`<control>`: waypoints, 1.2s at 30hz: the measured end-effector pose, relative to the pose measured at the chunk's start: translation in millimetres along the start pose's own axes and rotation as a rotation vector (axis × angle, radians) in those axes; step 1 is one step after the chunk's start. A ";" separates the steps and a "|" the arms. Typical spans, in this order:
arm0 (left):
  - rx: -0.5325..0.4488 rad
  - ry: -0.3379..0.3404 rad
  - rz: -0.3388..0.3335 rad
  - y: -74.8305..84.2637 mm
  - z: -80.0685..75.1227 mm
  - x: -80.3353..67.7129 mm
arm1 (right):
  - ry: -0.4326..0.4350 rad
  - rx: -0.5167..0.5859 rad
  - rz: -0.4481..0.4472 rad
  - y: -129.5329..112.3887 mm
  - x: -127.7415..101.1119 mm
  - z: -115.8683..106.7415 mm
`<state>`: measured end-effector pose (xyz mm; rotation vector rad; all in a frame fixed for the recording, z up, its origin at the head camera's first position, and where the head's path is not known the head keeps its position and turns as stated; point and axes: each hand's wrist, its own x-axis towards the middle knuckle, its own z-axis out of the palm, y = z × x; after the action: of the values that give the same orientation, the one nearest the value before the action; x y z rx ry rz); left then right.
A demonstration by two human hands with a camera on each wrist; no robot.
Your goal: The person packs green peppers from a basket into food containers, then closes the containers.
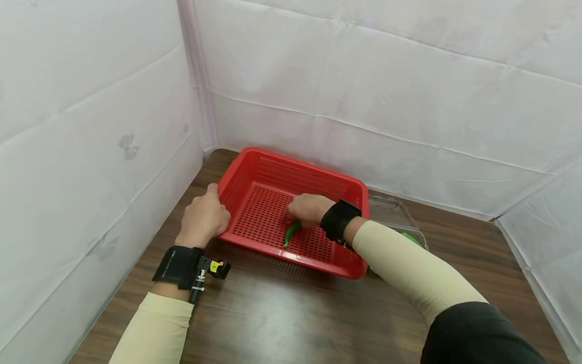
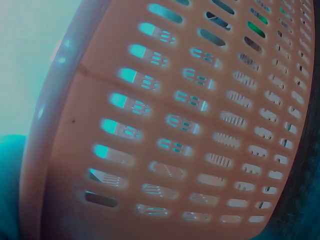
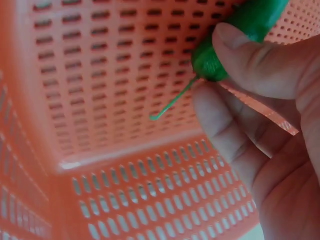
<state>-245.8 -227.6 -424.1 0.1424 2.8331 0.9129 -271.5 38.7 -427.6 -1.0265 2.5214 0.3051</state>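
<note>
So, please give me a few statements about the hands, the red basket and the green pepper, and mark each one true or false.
1. The right hand holds a green chili pepper inside the red basket. True.
2. The left hand lies flat on the wooden table, apart from the basket. False: it grips the basket's left rim.
3. The pepper has a thin green stem. True.
4. The basket is filled with peppers. False: only the one pepper shows in it.
5. A clear plastic container stands to the right of the basket. True.
</note>
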 end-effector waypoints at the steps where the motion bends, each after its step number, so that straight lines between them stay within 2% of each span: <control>1: -0.002 0.001 0.002 0.0 -0.2 0.1 | 0.004 0.009 -0.007 0.8 -1.0 0.9; 8: 0.004 -0.007 -0.009 -2.7 -0.4 1.6 | 0.000 0.018 -0.024 2.1 -3.6 0.7; 19: -0.005 -0.016 -0.009 -6.6 -0.2 6.8 | 0.005 0.034 -0.016 -2.2 -14.8 -18.0; 24: -0.001 -0.022 -0.010 -9.3 -0.8 9.5 | 0.026 0.088 0.010 0.7 -29.8 -32.5; 30: 0.005 -0.028 -0.015 -11.6 -1.9 12.5 | 0.065 0.107 -0.012 12.0 -52.9 -48.1; 36: -0.003 -0.030 -0.026 -15.9 -3.9 14.5 | 0.100 0.133 0.003 26.8 -78.7 -54.2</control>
<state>-261.4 -240.6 -432.0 0.1175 2.7994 0.9016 -254.3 87.7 -343.1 -1.0094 2.5918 0.0875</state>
